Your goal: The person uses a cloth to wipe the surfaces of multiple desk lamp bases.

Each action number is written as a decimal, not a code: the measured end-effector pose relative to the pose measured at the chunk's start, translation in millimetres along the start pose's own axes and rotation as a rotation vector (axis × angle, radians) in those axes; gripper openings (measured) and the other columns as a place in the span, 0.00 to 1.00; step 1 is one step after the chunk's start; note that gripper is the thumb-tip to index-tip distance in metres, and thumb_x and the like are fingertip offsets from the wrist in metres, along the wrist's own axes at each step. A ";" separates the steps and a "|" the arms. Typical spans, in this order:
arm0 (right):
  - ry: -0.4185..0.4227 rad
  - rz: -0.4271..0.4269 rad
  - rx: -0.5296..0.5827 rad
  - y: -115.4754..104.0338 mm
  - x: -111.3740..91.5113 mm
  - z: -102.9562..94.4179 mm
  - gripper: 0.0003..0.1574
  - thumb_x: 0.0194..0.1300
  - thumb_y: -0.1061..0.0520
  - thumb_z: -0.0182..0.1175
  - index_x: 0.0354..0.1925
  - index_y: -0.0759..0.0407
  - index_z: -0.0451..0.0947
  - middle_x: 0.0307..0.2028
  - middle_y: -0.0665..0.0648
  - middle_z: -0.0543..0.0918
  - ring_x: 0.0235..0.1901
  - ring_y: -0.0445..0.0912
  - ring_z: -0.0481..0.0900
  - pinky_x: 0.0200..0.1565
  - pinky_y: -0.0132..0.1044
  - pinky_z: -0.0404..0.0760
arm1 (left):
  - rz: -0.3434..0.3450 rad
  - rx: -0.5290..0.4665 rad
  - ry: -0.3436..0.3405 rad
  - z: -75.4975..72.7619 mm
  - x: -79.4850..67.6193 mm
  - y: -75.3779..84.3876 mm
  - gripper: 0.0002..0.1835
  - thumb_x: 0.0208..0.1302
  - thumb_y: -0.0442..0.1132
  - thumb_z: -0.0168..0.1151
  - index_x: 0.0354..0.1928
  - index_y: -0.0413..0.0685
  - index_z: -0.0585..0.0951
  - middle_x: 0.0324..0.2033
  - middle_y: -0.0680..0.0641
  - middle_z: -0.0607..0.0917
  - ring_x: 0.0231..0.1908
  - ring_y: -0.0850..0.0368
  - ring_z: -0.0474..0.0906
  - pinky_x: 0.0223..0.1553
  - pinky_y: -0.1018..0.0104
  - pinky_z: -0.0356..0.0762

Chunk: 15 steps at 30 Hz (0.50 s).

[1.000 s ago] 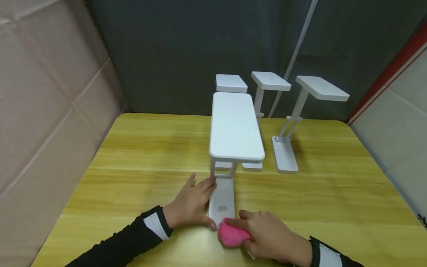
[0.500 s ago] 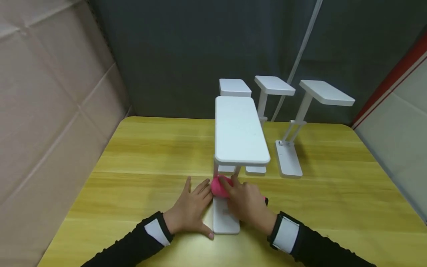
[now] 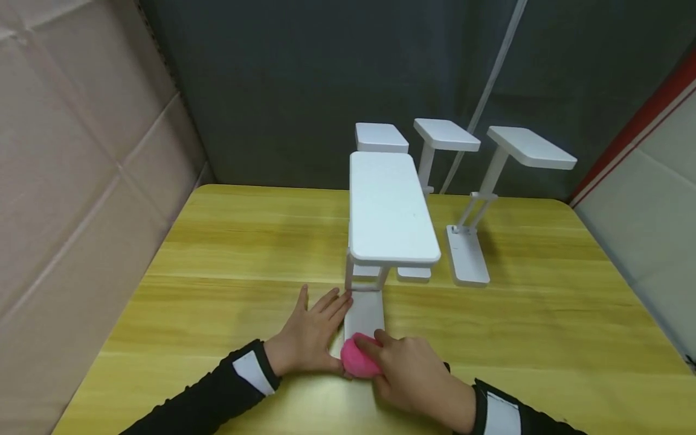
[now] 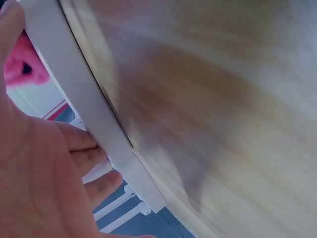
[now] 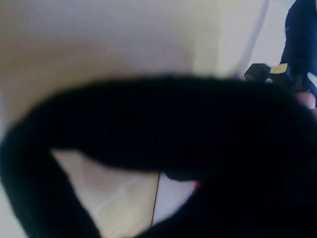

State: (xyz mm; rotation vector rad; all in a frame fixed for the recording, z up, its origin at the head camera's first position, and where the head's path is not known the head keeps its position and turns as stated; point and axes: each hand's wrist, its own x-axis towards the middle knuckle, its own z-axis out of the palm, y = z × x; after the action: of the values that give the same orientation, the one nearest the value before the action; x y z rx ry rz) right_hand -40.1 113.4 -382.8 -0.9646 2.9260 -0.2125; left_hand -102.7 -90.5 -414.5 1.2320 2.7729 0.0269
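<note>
Nearest me on the table stands a white folding desk lamp [image 3: 391,208], its flat head raised on two thin struts above a long base [image 3: 365,311]. My left hand [image 3: 307,338] braces the base's left side with spread, mostly straight fingers, the thumb near its front corner. In the left wrist view, fingertips of the left hand [image 4: 44,173] touch the base's edge [image 4: 94,94]. My right hand [image 3: 415,374] grips a bunched pink cloth [image 3: 359,357], index finger on top, pressed on the base's front end. Fuzzy pink cloth [image 4: 25,64] also shows behind that edge.
Three similar white lamps stand behind: one [image 3: 382,137] mostly hidden, one [image 3: 444,134] beside it, one [image 3: 530,147] farther right. A dark curtain [image 3: 304,90] hangs behind the wood-grain table [image 3: 234,241]. Something black and blurred [image 5: 148,124] blocks most of the right wrist view.
My right hand took the cloth from the base's front corner up to the struts, then back to the front end. The left hand has barely shifted along the base's side.
</note>
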 end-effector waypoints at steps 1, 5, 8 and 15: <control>0.000 -0.006 0.013 -0.8 -1.8 -0.4 0.31 0.47 0.54 0.56 0.54 0.47 0.72 0.36 0.55 0.78 0.12 0.36 0.57 0.13 0.30 0.60 | -0.004 0.005 0.001 0.3 0.2 -0.5 0.61 0.38 0.83 0.44 0.67 0.46 0.50 0.68 0.49 0.49 0.67 0.50 0.42 0.57 0.30 0.39; -0.034 -0.019 0.080 -0.4 -7.3 -4.9 0.31 0.45 0.56 0.56 0.53 0.45 0.73 0.33 0.51 0.76 0.13 0.36 0.59 0.14 0.32 0.62 | -0.021 0.005 0.010 2.6 0.3 -2.6 0.61 0.38 0.84 0.43 0.68 0.47 0.49 0.68 0.49 0.48 0.67 0.50 0.41 0.57 0.31 0.39; -0.090 -0.040 0.170 5.0 -9.5 -11.2 0.32 0.43 0.57 0.58 0.52 0.43 0.74 0.30 0.47 0.74 0.15 0.35 0.60 0.16 0.31 0.62 | -0.025 -0.014 0.021 5.0 0.1 -4.1 0.63 0.37 0.85 0.39 0.68 0.47 0.49 0.68 0.49 0.48 0.67 0.49 0.41 0.57 0.31 0.38; 0.040 0.018 0.150 36.1 10.4 -20.0 0.33 0.45 0.57 0.59 0.54 0.45 0.72 0.34 0.51 0.76 0.15 0.35 0.62 0.14 0.28 0.63 | -0.019 -0.080 0.021 6.8 -1.2 -4.5 0.63 0.37 0.84 0.42 0.68 0.46 0.49 0.68 0.48 0.49 0.67 0.48 0.41 0.56 0.29 0.38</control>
State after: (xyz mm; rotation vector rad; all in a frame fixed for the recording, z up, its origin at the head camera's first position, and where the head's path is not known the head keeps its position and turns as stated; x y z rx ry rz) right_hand -71.6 138.2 -368.4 -0.9226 2.9022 -0.4476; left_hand -104.5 -94.6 -421.5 1.1929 2.7712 0.1488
